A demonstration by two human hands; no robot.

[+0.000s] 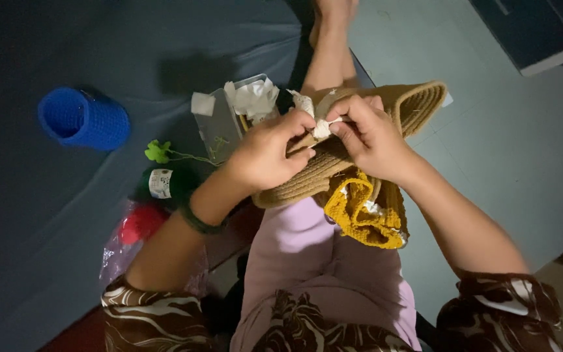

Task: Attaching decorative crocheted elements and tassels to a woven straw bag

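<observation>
One woven basket [360, 140], two hands [320, 143] pinching white scrap [322, 128]

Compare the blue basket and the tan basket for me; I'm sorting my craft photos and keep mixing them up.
The blue basket is bright blue, while the tan woven basket is straw-coloured. The blue basket lies alone on its side on the dark sheet, untouched; the tan woven basket is held over the lap, gripped by the left hand and right hand. The blue basket keeps a round tube shape; the tan woven basket looks squashed flat. Both are soft, textured, handmade-looking containers.
</observation>
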